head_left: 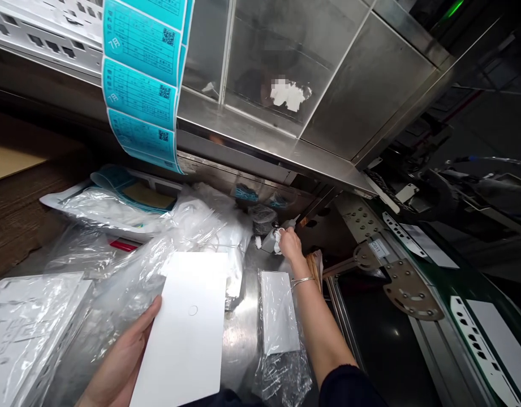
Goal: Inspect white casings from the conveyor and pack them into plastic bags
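Observation:
My left hand (130,350) grips the left edge of a flat white panel (188,328) with a small circle outlined on its face. The panel is tilted up toward me, and some of my fingers are hidden behind it. My right hand (289,244) is stretched out to the back of the metal bench, its fingers closed on a crumpled white cloth (278,242). The cloth is against a small pale plastic bottle (268,243); the contact is partly hidden. Nearer me, another white panel (280,311) lies on clear plastic wrap (283,379).
Wrapped white panels (31,333) are stacked at left, beside crumpled plastic bags (205,220) and a white tray (52,199). Blue labels (141,85) hang from the steel shelf (260,133). To the right runs a green conveyor (451,285) carrying white parts.

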`<state>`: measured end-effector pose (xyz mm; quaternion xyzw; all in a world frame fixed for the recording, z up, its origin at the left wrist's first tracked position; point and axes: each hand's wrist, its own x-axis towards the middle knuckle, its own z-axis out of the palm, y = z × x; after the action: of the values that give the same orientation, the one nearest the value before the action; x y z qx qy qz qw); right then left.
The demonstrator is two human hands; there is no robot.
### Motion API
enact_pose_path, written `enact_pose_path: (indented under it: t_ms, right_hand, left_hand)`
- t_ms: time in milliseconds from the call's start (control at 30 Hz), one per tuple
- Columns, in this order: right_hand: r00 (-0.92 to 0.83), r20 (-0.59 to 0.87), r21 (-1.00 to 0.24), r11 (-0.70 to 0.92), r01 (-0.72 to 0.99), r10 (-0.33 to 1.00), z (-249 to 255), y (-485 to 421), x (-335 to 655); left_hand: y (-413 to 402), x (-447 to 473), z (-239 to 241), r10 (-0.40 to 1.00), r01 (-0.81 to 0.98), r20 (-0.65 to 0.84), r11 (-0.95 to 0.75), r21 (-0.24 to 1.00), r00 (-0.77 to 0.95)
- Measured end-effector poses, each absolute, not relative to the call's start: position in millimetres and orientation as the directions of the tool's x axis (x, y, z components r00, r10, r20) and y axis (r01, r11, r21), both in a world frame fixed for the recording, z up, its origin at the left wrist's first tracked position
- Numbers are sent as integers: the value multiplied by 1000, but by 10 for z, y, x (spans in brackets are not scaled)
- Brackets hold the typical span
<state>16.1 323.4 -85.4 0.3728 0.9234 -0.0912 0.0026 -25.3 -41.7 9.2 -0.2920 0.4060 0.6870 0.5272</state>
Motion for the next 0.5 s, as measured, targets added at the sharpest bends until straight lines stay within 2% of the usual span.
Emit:
enact_pose_path:
  t_ms: [100, 267, 400, 500]
  right_hand:
    - [-764, -132, -73, 762, 643, 632, -747, 3356, 163]
    - [-813, -183, 13, 828, 560, 553, -693, 3389, 207]
    - [-825, -195, 40, 845, 533, 530, -798, 3413, 254]
    - [-837, -115, -1, 842, 539, 535, -904, 3497, 253]
  left_hand:
    - [-420, -244, 7, 542, -974, -812, -67, 216, -217]
    - [-452, -156, 15, 528, -946, -791, -84, 312, -308]
    - [-492, -84, -13, 425, -896, -791, -149, 419, -441]
    - [-573, -46, -76, 408, -850, -749, -172, 499, -522]
